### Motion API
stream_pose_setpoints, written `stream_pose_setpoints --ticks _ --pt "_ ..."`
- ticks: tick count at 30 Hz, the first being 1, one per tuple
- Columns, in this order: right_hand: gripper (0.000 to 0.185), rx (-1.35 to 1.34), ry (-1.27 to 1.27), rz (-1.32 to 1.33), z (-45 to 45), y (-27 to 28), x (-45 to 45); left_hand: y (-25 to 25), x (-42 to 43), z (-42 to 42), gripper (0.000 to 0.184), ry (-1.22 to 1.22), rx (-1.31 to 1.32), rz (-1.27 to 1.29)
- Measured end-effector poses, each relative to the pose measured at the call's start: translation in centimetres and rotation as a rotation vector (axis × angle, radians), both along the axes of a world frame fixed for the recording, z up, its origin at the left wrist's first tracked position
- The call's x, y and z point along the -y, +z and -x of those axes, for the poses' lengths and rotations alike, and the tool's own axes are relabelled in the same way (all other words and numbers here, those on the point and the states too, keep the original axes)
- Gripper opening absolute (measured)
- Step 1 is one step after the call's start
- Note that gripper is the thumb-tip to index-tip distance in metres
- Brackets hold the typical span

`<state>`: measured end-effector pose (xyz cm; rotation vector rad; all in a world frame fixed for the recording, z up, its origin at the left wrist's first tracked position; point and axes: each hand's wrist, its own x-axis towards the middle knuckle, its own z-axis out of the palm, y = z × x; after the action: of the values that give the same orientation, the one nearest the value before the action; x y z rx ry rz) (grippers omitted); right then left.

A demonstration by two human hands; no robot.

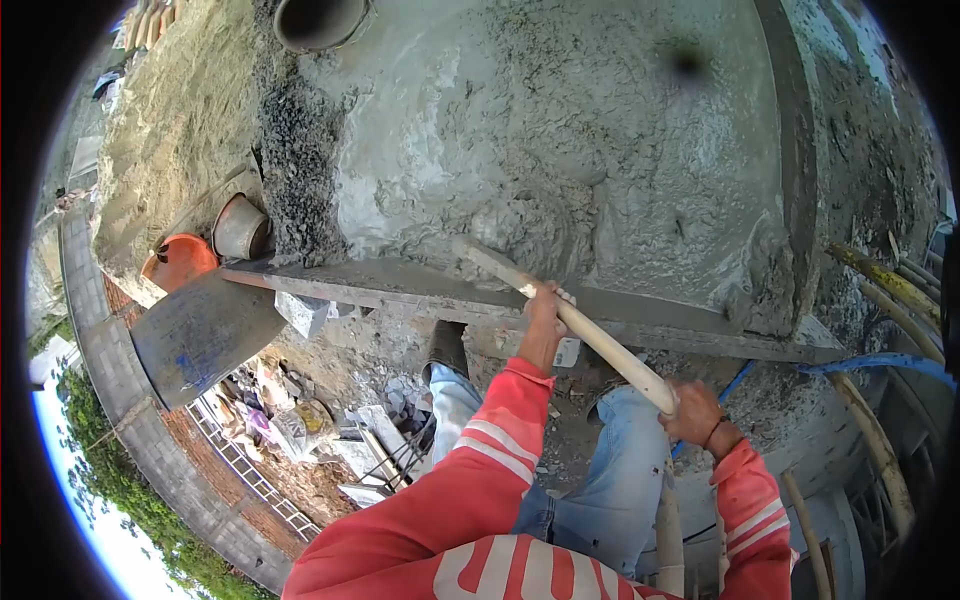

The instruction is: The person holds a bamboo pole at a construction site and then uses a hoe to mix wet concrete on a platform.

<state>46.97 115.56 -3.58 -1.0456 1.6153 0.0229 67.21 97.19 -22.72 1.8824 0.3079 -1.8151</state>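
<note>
My left hand (545, 312) is closed around the middle of a long pale wooden tool handle (608, 347). Near its lower end, my right hand (692, 412) grips the same handle. The handle slants up and left over the front board into wet grey mortar (530, 225). Its far end is coated in mortar, and whatever head it carries is hidden there. The mortar lies spread in a wide shallow mixing box, heaped and rough around the tool and smoother toward the back.
A wooden board (450, 295) edges the box in front of my legs. On the left are dark gravel (300, 150), a sand pile (180, 110), an orange bucket (180, 262) and a grey bucket (240, 228). Rubble covers the ground below; wooden poles (885, 280) and a blue hose (880, 363) are at right.
</note>
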Motion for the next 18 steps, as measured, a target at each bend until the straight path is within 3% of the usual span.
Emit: stream_pose_setpoints --ticks 4,9,13,14,16,18 --pt "0.037 -0.274 0.084 -0.081 6.3 1.7 -9.3 1.4 -9.2 8.1 0.005 0.076 -0.275 -0.127" --pt "0.038 -0.277 0.091 -0.058 2.4 6.4 -11.1 8.4 -9.0 6.4 0.009 -0.049 -0.194 -0.12" --pt "0.037 -0.334 0.036 -0.067 -9.2 4.6 -3.8 10.6 0.6 -3.3 0.009 -0.087 -0.133 0.082" --pt "0.038 -0.285 -0.015 0.023 -12.5 1.7 -2.9 10.2 4.3 -6.3 0.008 -0.138 -0.059 0.153" --pt "0.036 -0.236 -0.064 0.151 -20.2 -0.5 5.9 11.3 12.9 -12.4 0.008 -0.247 0.111 0.36" --pt "0.038 -0.094 -0.182 0.171 -26.9 -2.5 15.0 9.1 21.2 -18.4 0.012 -0.403 0.396 0.559"
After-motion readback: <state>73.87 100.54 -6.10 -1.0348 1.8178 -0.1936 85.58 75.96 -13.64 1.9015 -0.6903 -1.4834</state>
